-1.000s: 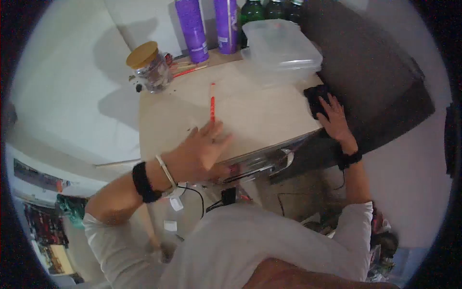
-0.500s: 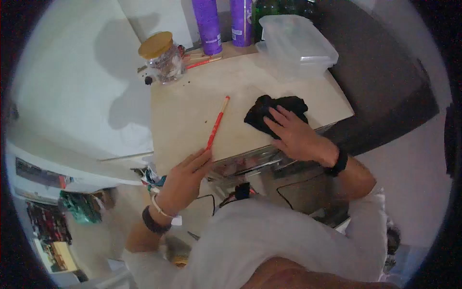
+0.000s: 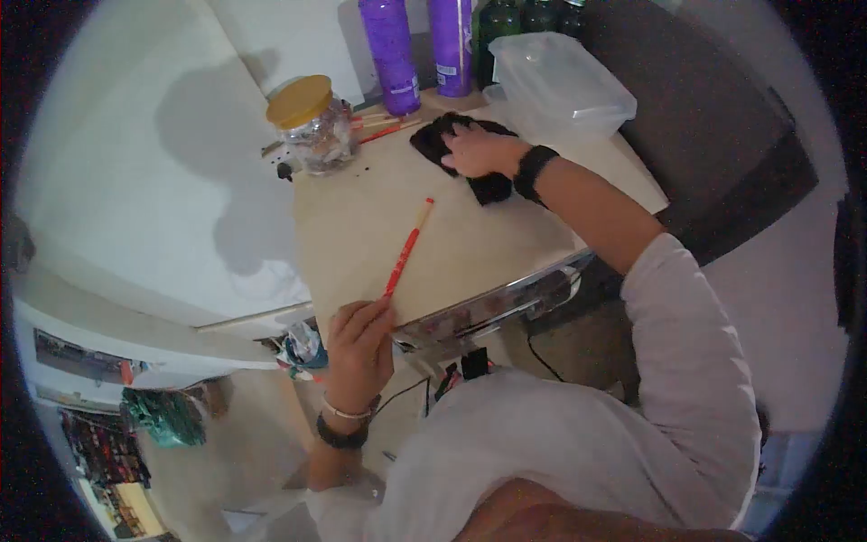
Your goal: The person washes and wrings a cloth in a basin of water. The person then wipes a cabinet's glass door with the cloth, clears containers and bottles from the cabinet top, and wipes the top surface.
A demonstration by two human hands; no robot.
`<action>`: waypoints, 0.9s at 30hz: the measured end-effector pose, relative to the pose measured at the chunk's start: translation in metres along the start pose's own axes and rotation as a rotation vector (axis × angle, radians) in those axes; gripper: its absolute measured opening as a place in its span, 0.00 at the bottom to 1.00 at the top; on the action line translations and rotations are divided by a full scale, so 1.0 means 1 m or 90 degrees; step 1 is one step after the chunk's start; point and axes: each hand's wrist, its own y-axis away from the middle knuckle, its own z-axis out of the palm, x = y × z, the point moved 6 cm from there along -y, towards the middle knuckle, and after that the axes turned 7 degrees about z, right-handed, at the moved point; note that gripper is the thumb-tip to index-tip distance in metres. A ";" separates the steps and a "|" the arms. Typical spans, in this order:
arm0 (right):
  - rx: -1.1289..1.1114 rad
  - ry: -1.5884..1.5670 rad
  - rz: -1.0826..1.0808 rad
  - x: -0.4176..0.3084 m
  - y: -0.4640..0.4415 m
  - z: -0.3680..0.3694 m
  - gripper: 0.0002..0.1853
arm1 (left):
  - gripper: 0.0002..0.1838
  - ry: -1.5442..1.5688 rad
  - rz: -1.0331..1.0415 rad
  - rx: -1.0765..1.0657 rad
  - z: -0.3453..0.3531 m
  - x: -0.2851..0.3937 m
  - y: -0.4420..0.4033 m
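My left hand (image 3: 361, 339) is at the front left edge of the wooden tabletop (image 3: 352, 235), its fingers closed on the lower end of a red stick (image 3: 403, 257) with a pale upper part and a red tip. The stick slants up and to the right over the top. My right hand (image 3: 479, 149) presses on a bunched black cloth (image 3: 492, 187) near the back middle of the top, left of the clear plastic container. Its fingers bend over the cloth and partly hide it.
A jar with a yellow lid (image 3: 300, 101) stands at the back left beside more red sticks (image 3: 388, 132). Two purple cans (image 3: 390, 59), dark green bottles (image 3: 499, 23) and a clear plastic container (image 3: 564, 86) line the back. Small dark crumbs lie near the jar.
My right hand has moved with the black cloth from the right edge leftward and toward the back. My left hand has come down to the front edge, and the stick now slants.
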 end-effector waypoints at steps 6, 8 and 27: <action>0.053 0.031 0.061 0.016 -0.063 0.008 0.26 | 0.14 0.002 0.004 0.068 0.000 -0.006 0.006; 0.100 0.030 0.020 0.011 -0.048 0.004 0.25 | 0.15 -0.004 0.009 0.073 -0.001 -0.005 0.010; 0.000 0.058 -0.108 -0.072 -0.017 -0.008 0.30 | 0.12 0.181 0.061 0.208 -0.009 -0.014 0.027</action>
